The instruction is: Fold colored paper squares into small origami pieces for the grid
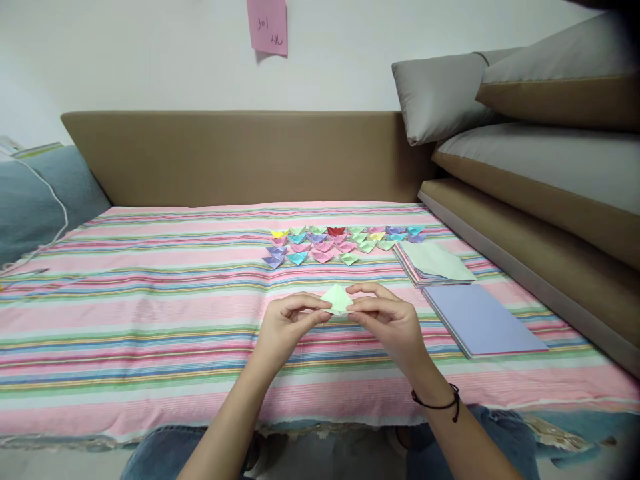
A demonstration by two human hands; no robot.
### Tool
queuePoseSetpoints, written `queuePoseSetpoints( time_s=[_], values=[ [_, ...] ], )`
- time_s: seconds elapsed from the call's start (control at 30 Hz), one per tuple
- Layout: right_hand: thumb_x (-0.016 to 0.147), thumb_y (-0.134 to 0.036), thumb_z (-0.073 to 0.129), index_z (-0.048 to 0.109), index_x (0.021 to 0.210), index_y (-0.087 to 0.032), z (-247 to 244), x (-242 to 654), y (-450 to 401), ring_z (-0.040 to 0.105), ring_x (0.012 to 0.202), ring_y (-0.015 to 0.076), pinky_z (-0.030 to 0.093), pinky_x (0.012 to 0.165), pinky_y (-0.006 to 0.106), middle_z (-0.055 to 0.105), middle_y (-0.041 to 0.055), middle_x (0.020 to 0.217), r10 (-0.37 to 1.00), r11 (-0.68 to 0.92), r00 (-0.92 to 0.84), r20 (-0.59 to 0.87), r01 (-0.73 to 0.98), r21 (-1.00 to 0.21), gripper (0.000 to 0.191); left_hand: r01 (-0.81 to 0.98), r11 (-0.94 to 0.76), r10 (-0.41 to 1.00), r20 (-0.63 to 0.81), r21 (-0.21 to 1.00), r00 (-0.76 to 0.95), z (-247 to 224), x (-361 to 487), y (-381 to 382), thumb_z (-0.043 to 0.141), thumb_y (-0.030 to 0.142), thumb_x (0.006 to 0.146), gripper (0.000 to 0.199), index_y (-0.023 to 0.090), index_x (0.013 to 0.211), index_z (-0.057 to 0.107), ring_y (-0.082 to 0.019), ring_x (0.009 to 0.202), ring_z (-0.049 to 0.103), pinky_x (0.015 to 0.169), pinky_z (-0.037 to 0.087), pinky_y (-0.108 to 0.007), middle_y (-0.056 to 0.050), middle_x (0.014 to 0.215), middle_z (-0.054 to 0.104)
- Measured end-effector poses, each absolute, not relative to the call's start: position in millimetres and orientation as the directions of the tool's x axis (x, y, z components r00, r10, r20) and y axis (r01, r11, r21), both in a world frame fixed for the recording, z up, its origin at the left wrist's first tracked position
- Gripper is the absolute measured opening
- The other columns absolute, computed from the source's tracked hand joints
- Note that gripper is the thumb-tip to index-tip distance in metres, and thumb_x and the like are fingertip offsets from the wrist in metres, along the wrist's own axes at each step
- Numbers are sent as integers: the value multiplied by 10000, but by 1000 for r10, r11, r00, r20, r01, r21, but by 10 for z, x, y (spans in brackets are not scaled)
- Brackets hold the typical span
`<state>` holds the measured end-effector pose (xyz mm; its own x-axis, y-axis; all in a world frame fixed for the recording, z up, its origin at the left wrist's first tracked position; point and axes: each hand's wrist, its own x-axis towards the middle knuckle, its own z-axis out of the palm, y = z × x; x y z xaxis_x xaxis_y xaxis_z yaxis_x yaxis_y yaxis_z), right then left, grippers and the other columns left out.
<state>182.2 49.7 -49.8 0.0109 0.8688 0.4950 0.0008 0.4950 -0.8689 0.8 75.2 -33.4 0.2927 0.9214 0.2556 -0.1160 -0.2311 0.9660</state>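
A small light green folded paper point(337, 299) is held up between both hands over the striped cloth. My left hand point(293, 323) pinches its left corner between thumb and fingers. On the opposite corner, my right hand point(387, 319) has its thumb and fingers closed; a dark cord bracelet circles that wrist. Beyond the hands, several small folded paper boats stand in rows, among them a red one point(336, 231), a yellow one point(279, 234) and a cyan one point(298, 258).
The striped cloth point(125, 313) spreads under everything. At the right lie a pale green paper stack point(440, 261) and a blue-violet stack point(485, 320). Grey and brown cushions point(550, 160) pile up behind them. A white cable point(64, 213) runs at the far left.
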Motion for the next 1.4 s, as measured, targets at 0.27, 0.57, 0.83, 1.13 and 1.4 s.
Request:
queuePoseSetpoints(
  time_s=[0.27,0.57,0.83,1.13,1.4],
  values=[
    [773,-174,664,737,821,-256,-489,1810,500,590,985,242,549,662,314,612,86,994,833,554,-46,552,90,-828,119,-42,-400,858,390,916,333,-359,40,732,696,175,713,98,216,789,743,-175,782,615,641,519,-246,-57,827,636],
    [699,-213,730,736,766,-245,-549,1726,465,666,759,200,582,659,310,712,29,790,929,369,65,365,-87,-925,75,-63,-365,893,369,929,257,-413,117,693,709,193,711,24,200,717,732,-180,766,615,656,505,-264,-51,766,654],
    [736,-236,690,709,707,-206,-524,1736,487,641,741,207,538,640,315,687,52,765,909,408,73,410,48,-912,46,-39,-283,931,284,958,231,-352,118,675,702,253,720,172,191,880,698,-219,932,613,755,524,-295,-71,960,676],
    [740,-275,686,623,770,-190,-559,1694,475,637,681,177,521,634,284,652,30,738,949,314,30,315,31,-949,110,121,-353,925,326,928,196,-386,86,684,688,252,730,137,209,850,737,-177,734,635,601,512,-239,-50,815,694],
    [667,-275,750,457,922,-224,-563,1644,469,649,628,170,514,619,283,685,1,689,984,153,128,124,-249,-956,392,25,-217,967,212,976,139,-395,134,674,731,254,665,117,177,752,742,-176,652,642,564,512,-243,-48,740,717]
  ],
)
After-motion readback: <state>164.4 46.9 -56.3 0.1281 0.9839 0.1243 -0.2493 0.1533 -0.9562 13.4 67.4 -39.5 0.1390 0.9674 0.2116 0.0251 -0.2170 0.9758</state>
